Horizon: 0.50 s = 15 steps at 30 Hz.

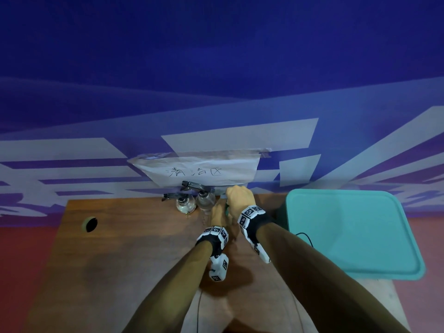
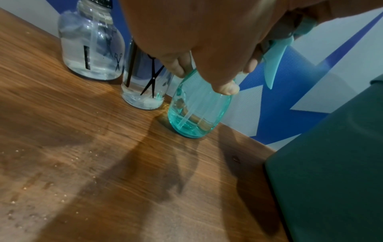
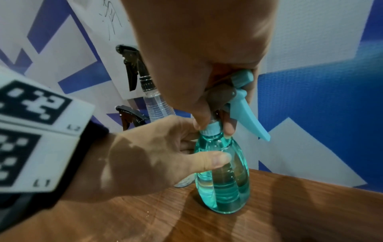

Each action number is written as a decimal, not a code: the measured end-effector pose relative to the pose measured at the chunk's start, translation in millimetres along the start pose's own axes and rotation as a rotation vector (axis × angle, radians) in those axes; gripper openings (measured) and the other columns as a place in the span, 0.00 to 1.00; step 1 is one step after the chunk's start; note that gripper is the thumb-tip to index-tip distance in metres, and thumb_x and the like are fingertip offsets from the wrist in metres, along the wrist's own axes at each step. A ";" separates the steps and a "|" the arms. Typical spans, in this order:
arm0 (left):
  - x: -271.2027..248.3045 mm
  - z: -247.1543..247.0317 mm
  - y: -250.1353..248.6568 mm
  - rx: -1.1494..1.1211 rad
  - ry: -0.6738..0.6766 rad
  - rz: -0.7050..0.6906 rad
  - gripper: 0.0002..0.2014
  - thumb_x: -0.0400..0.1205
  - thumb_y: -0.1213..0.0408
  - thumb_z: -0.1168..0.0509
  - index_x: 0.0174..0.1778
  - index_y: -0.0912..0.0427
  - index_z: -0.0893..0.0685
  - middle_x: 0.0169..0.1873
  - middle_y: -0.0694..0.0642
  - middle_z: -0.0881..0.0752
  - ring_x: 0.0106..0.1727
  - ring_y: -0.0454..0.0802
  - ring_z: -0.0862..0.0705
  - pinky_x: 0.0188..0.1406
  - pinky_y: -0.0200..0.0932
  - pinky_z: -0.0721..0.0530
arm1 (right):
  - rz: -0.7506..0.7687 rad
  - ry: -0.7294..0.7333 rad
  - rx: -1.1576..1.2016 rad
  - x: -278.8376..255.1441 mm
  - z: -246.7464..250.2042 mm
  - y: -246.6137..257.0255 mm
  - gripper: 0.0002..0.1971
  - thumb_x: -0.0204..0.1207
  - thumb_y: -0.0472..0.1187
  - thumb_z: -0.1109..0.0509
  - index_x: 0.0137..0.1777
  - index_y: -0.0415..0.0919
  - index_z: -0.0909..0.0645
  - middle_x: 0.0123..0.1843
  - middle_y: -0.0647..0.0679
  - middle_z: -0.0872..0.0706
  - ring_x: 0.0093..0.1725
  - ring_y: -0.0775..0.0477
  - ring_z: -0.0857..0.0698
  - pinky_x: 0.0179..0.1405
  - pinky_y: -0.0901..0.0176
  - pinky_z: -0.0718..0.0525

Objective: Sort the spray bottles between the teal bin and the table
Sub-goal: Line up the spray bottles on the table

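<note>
The teal spray bottle (image 3: 223,176) stands upright on the tabletop (image 2: 103,163), at 3 o'clock of two clear spray bottles (image 2: 91,49). The left hand (image 3: 149,157) grasps its body; the right hand (image 3: 196,57) grasps its neck and sprayer head.

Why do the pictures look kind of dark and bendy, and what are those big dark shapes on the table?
Head view: the wide lens bends the wall stripes and table edges; dim bluish light. Left wrist view: the dark shapes are shadows of the hands and teal bottle; the left hand is close and soft. Right wrist view: the wristband tag is blurred, and the right hand shades the left.
</note>
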<state>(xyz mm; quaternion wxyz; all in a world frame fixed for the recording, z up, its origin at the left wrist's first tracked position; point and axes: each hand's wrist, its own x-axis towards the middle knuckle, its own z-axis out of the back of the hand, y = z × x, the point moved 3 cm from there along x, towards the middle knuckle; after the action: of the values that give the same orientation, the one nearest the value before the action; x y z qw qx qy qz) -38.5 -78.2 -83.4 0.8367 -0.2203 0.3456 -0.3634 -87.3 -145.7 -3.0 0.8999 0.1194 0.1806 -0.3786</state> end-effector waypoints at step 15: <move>-3.9 -4.9 4.8 -0.014 -0.012 -0.006 0.04 0.82 0.66 0.35 0.51 0.56 0.20 0.43 0.51 0.18 0.53 0.58 0.13 0.45 0.43 0.23 | 0.094 -0.025 -0.114 -1.4 -4.5 -4.4 0.15 0.78 0.38 0.27 0.64 0.40 0.20 0.61 0.42 0.14 0.61 0.38 0.15 0.55 0.47 0.18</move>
<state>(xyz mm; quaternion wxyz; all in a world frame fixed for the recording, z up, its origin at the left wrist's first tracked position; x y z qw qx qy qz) -41.9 -72.8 -87.9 0.8361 -0.2291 0.3424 -0.3622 -92.5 -146.2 -6.9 0.9241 0.0718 0.1848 -0.3267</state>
